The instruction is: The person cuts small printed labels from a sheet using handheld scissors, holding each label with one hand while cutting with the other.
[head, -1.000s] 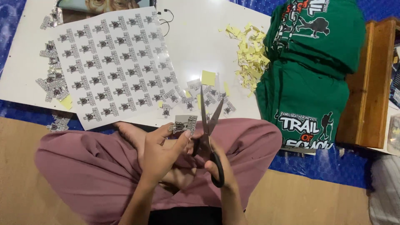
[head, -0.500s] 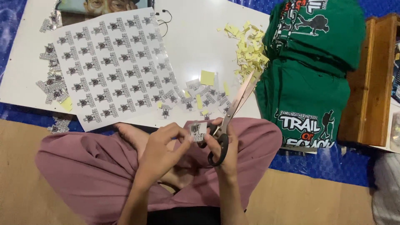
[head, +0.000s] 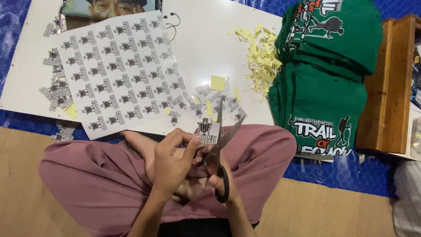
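Black-handled scissors (head: pixel 221 164) sit in our right hand (head: pixel 221 182), blades parted and pointing up toward the white board (head: pixel 206 48), and our fingers are wrapped tight through the handle loop. Our left hand (head: pixel 173 160) pinches a small cut-out sticker (head: pixel 207 133) between thumb and fingertips, holding it up just above our lap, right beside the open blades. Both hands hover over our crossed legs in pink trousers (head: pixel 92 184).

Ahead of us on the board lies the big sticker sheet (head: pixel 116 70), rows of black-and-white shapes on it, with loose cut stickers (head: pixel 215 105) scattered near its lower right corner. A heap of yellow paper scraps (head: pixel 262 59) sits further right, touching a stack of folded green shirts (head: pixel 326 74). More trimmed pieces (head: pixel 55 90) cluster along the sheet's left edge. A wooden box (head: pixel 392 83) stands just beside the shirts, and blue tarp (head: pixel 342 169) shows under the board.
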